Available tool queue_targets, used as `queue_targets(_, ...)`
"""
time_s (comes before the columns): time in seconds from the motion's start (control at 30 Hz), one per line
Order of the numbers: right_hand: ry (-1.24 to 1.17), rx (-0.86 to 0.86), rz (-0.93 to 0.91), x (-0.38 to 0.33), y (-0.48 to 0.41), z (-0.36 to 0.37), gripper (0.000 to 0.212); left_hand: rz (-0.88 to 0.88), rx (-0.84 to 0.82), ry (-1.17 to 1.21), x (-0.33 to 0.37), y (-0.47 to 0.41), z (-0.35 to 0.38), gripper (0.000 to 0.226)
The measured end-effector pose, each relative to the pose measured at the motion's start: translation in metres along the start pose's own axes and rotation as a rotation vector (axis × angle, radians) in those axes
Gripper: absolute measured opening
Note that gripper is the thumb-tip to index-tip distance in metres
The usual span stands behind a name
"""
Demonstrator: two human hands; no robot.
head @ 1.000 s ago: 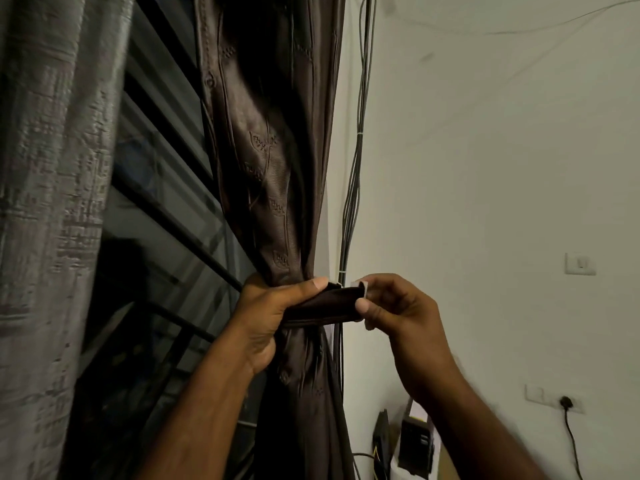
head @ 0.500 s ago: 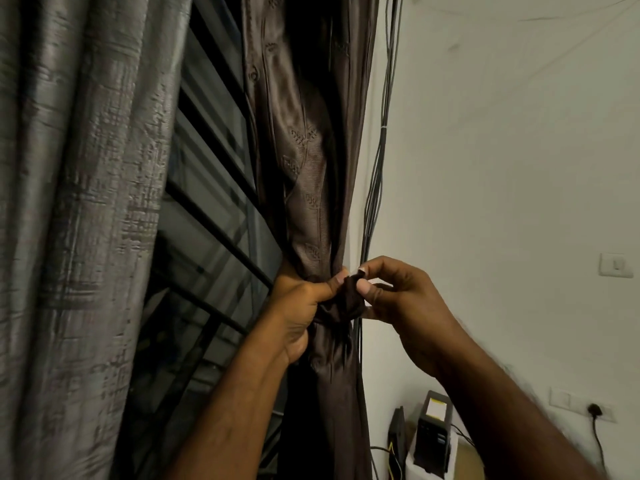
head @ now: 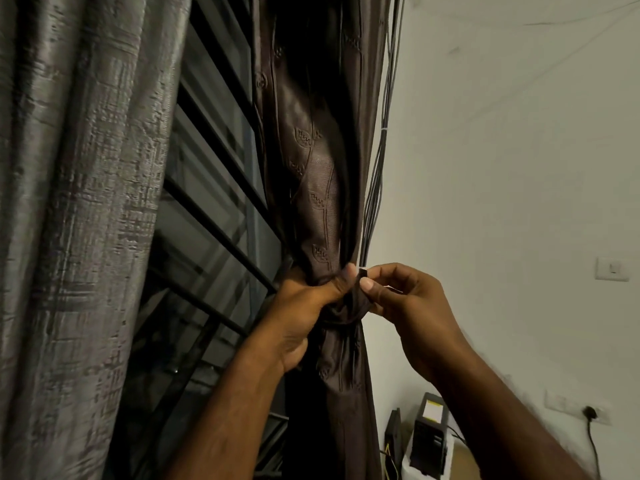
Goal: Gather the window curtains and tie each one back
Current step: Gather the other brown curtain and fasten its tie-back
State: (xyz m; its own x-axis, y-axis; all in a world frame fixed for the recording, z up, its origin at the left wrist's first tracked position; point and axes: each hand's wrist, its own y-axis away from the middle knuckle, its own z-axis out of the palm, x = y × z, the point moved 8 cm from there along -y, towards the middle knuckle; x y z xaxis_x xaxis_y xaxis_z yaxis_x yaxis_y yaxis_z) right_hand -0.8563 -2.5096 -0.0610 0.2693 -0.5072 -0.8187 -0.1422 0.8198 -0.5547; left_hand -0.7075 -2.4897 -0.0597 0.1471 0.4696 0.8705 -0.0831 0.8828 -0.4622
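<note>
A dark brown patterned curtain [head: 313,174] hangs gathered into a bunch beside the window. My left hand [head: 304,310] grips the bunch at its narrowest part, thumb pressed across the front. A matching brown tie-back band [head: 353,306] wraps the bunch just below the thumb. My right hand [head: 405,299] pinches the band's end between thumb and forefinger, right next to my left thumb. A grey textured curtain [head: 79,202] hangs loose at the left.
A window with dark horizontal bars [head: 214,202] lies between the two curtains. A bundle of black cables [head: 381,150] runs down the wall edge by the brown curtain. A wall switch [head: 612,269], a socket with a plug [head: 588,412] and black devices [head: 427,441] stand at the right.
The band's end, stretched out to the right a second ago, now lies folded in against the bunch. My right hand has come close to my left thumb. The view shifted right.
</note>
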Motion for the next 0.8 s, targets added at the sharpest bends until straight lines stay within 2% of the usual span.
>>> queue_targets(0.07,-0.051,-0.004,0.027,0.003,0.0,-0.004,0.013,0.017,-0.003,-0.05,0.002,0.0,0.0,0.063)
queue_targets(0.2,-0.083,-0.111,0.153,0.01,0.004,-0.001,0.019,-0.001,0.074,-0.017,-0.001,-0.001,-0.004,0.043)
queue_targets(0.33,-0.032,0.012,0.129,0.009,0.001,-0.011,0.008,0.041,0.036,-0.054,0.002,-0.001,0.006,0.047)
queue_targets(0.47,0.014,0.03,0.09,0.007,0.002,-0.015,0.009,0.077,0.085,-0.066,0.002,-0.002,0.008,0.032)
queue_targets(0.63,-0.082,-0.127,0.183,0.015,0.006,-0.006,0.022,0.096,0.131,-0.091,0.001,-0.002,0.008,0.034)
queue_targets(0.73,-0.101,-0.123,0.189,0.015,0.005,-0.008,0.019,0.105,0.13,-0.084,-0.001,-0.004,0.006,0.036)
queue_targets(0.8,-0.055,-0.054,0.179,0.015,0.004,-0.014,0.014,0.098,0.1,-0.089,0.0,-0.004,0.007,0.033)
